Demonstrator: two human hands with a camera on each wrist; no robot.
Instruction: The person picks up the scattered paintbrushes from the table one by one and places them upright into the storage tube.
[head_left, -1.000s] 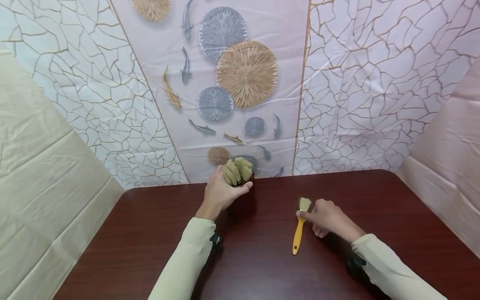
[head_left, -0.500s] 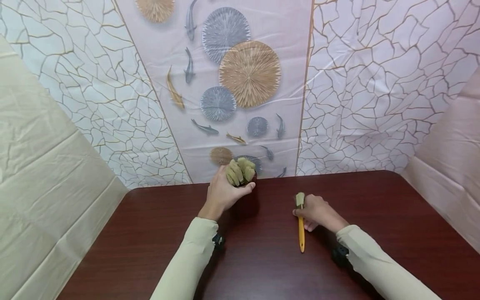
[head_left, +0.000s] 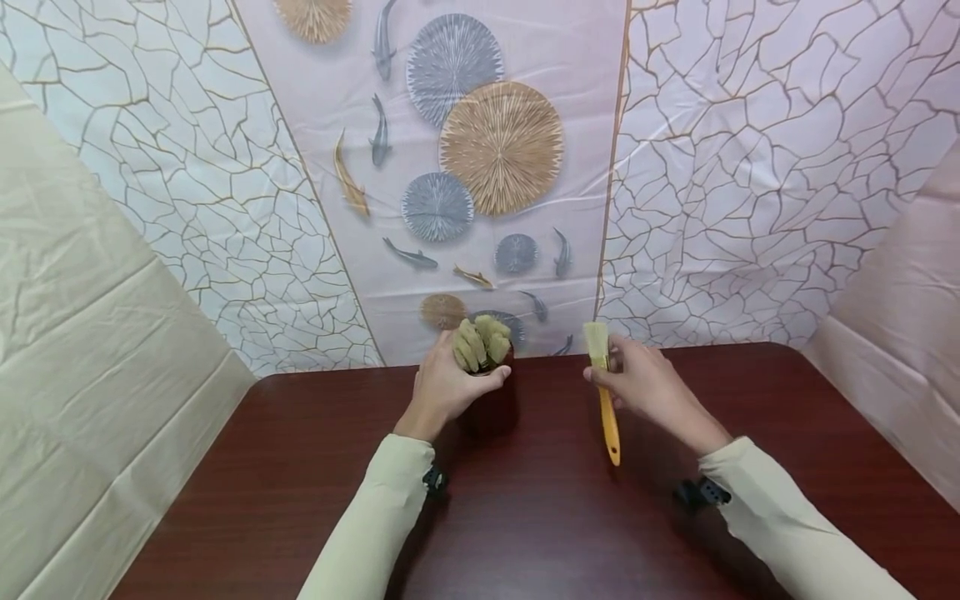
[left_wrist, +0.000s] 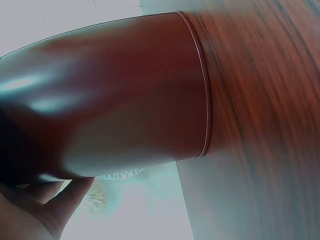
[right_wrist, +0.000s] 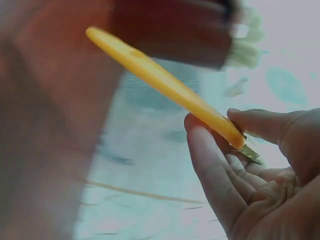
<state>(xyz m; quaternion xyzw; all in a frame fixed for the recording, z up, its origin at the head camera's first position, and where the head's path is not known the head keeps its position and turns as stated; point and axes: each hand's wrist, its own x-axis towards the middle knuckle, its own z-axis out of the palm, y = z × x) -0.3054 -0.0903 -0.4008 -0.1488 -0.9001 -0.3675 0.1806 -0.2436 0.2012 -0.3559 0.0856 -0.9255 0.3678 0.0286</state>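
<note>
A dark red-brown cylindrical holder (left_wrist: 125,95) stands upright near the table's back edge, with several pale brush heads (head_left: 482,342) sticking out of its top. My left hand (head_left: 446,379) grips it near the rim, thumb toward me and fingers round the far side. To the right, my right hand (head_left: 648,383) pinches a paintbrush (head_left: 610,425) with a yellow handle between thumb and fingers, close to its metal band. Its pale bristles point up and its handle hangs downward. In the right wrist view the handle (right_wrist: 160,82) crosses in front of the holder.
The dark wood table (head_left: 525,517) has a rounded back right corner. Behind it hangs a patterned cloth (head_left: 675,208) with fish and round motifs, and plain beige cloth (head_left: 112,400) closes off the left side. Black straps (head_left: 435,481) circle both wrists.
My right hand has lifted the paintbrush and carried it up and away toward the back of the table. My left hand keeps its hold on the holder.
</note>
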